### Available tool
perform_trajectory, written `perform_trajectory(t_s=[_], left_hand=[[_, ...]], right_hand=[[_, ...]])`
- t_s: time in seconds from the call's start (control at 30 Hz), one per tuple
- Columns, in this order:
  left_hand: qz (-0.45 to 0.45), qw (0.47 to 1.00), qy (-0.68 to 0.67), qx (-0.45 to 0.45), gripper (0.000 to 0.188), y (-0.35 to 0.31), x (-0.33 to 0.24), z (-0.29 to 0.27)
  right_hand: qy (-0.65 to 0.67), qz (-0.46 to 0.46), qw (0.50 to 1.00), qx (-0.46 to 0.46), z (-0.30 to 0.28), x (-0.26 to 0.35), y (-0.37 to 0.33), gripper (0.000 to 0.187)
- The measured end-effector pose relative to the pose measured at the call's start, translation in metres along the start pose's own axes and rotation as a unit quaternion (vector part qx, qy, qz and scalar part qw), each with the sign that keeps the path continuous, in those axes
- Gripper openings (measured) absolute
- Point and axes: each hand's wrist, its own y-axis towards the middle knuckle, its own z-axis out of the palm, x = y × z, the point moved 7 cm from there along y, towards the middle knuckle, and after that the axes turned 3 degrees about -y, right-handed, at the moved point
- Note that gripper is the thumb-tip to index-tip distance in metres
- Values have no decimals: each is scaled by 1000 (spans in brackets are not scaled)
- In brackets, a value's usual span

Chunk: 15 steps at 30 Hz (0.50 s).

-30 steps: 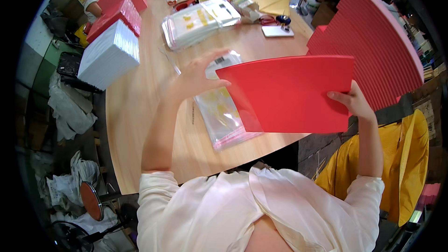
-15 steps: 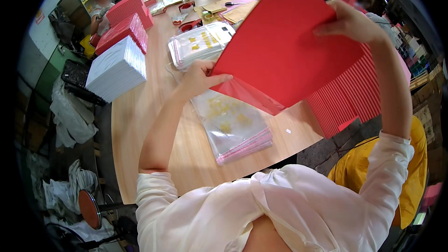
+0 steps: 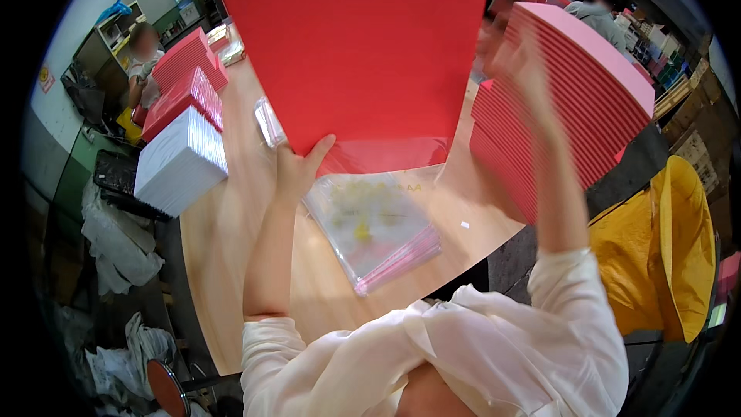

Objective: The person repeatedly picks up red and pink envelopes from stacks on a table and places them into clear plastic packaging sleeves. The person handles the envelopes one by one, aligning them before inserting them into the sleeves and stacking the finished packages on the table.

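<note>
A large flat red rectangular piece (image 3: 363, 62) stands raised over the table, its top running out of the picture. Clear plastic film (image 3: 390, 156) shows along its bottom edge. My left hand (image 3: 302, 164) grips its lower left corner, thumb laid on the front. By its right edge is my right hand (image 3: 519, 62), smeared by motion; whether it touches the piece is hard to tell. Beneath lies a pile of clear plastic bags (image 3: 374, 224) with yellow print and pink edges. On the right rises a tall stack of pink and red flat pieces (image 3: 567, 100).
Along the table's (image 3: 224, 262) left edge stand a white stack (image 3: 181, 158), a red wrapped stack (image 3: 177, 104) and a pink stack (image 3: 181, 62). A person (image 3: 143, 58) is beyond them, another (image 3: 602, 23) at far right. A yellow cloth (image 3: 656, 255) hangs at right.
The red piece has swung from a slant to nearly upright and shifted left. My right hand has moved from its upper face to beside its right edge. The whole view has shifted too.
</note>
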Motion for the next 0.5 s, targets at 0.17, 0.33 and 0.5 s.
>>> perform_trajectory(t_s=[0.17, 0.33, 0.5], left_hand=[[15, 998, -66, -19, 21, -1, 13, 9], [7, 996, -87, -3, 25, 6, 9, 11], [16, 994, -109, -3, 27, 12, 1, 14]], right_hand=[[156, 273, 941, 126, 82, -46, -116, 65], [132, 252, 952, 110, 81, -51, -103, 48], [43, 195, 976, 83, 68, -48, -90, 47]])
